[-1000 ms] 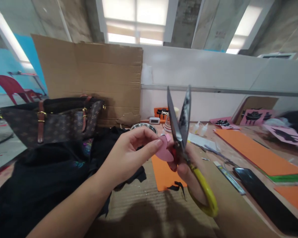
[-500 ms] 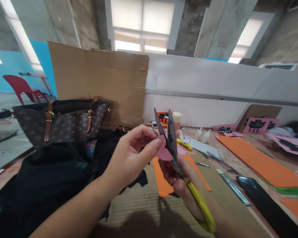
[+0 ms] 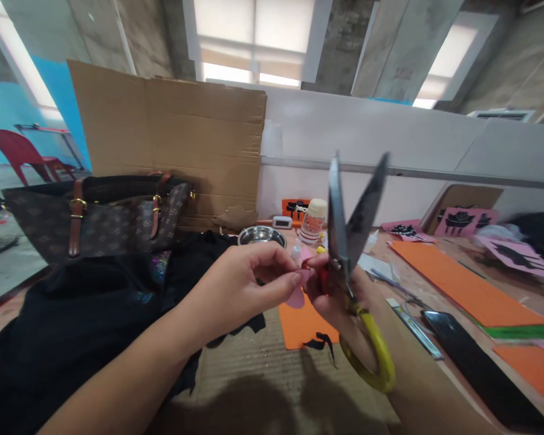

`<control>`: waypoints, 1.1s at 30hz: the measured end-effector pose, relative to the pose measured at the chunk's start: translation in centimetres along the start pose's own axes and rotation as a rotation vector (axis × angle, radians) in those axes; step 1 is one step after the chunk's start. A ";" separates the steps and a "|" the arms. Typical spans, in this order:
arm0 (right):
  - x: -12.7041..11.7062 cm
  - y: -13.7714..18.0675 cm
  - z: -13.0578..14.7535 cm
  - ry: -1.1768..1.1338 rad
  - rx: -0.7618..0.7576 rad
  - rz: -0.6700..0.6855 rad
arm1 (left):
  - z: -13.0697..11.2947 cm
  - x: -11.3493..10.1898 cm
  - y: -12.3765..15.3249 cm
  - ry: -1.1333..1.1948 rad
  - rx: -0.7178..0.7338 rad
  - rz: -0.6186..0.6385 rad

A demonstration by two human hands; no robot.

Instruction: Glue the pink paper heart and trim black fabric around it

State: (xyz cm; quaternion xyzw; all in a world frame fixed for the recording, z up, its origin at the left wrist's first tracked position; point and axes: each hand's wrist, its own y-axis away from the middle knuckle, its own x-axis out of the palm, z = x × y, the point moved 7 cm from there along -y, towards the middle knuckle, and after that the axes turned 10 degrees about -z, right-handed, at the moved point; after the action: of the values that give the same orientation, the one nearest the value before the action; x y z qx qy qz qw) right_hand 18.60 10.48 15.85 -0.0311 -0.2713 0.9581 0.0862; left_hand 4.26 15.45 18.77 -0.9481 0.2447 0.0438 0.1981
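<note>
Between the thumb and fingers of my left hand is a small piece of pink paper with a rounded edge. My right hand has the yellow-handled scissors hooked in it, their blades parted and pointing up, away from the paper. The fingertips of my right hand come up to the pink paper beside my left fingertips; whether they pinch it is hard to see. Beneath both hands lies an orange sheet, with black scraps on it.
Black cloth and a patterned handbag are on the left. A metal bowl and a jar stand behind my hands. On the right are a box cutter, a black phone and orange sheets.
The scissors have turned away from the pink paper, blades swinging up and to the right. My right fingertips have come up to the paper. The view has shifted slightly.
</note>
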 end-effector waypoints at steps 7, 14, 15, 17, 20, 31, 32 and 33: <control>-0.5 -0.1 1.1 0.023 -0.065 -0.047 | 0.7 1.8 0.0 -0.023 -0.035 0.097; -0.1 -0.2 0.8 0.007 -0.056 -0.074 | 1.5 1.3 -0.3 0.072 -0.022 -0.041; 0.0 -0.1 0.8 0.009 -0.050 -0.070 | 1.4 1.4 -0.3 0.082 -0.014 -0.041; -0.3 0.0 1.0 0.028 -0.060 -0.113 | 1.3 1.4 -0.3 0.059 0.006 -0.037; -1.0 0.1 1.4 0.014 -0.062 -0.193 | 1.3 1.4 -0.3 -0.018 0.030 -0.032; -1.0 -0.3 1.1 -0.105 -0.050 -0.125 | -0.3 -0.1 -0.3 0.053 0.138 -0.196; -0.8 -0.2 1.0 -0.099 -0.045 -0.090 | -0.5 -0.3 -0.2 0.094 0.150 -0.215; -0.5 -0.1 0.8 -0.090 -0.040 -0.051 | -0.7 -0.5 -0.2 0.130 0.159 -0.232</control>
State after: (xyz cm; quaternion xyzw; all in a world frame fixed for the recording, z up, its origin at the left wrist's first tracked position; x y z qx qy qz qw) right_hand 19.02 10.03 16.56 0.0172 -0.2948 0.9504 0.0976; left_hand 3.92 15.58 19.55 -0.9522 0.1488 -0.0605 0.2600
